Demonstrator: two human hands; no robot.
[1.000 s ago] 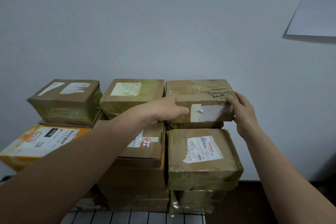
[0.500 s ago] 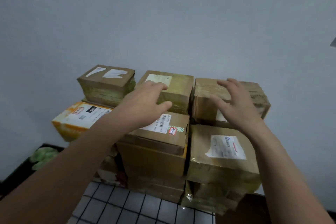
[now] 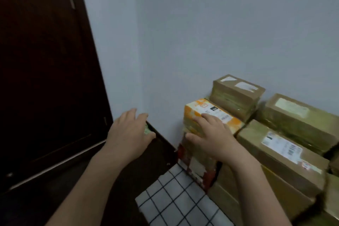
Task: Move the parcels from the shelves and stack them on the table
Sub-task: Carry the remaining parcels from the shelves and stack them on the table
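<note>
Hands both empty, fingers loose: left hand (image 3: pixel 128 134) hovers at 7 o'clock, right hand (image 3: pixel 211 139) touches orange parcel (image 3: pixel 194 110) at 4 o'clock, leftmost of stacked parcels (image 3: pixel 275 145). Likely straightening stack; next, fetch another from unseen shelves.

A dark brown door (image 3: pixel 45 79) fills the left of the frame. The wall (image 3: pixel 201 33) across the upper centre and right is pale blue-grey. At centre right, an orange-and-white parcel (image 3: pixel 192 113) carries a white label with black print. Just above it, a brown cardboard parcel (image 3: pixel 236 95) shows white label patches and yellowish-green tape on its side. At lower right, a brown parcel (image 3: pixel 256 139) bears a white barcode label and a small red-and-white sticker. At bottom centre, a white cloth (image 3: pixel 176 202) is crossed by a black grid. Just above it, a box (image 3: pixel 194 168) is printed red and white.
</note>
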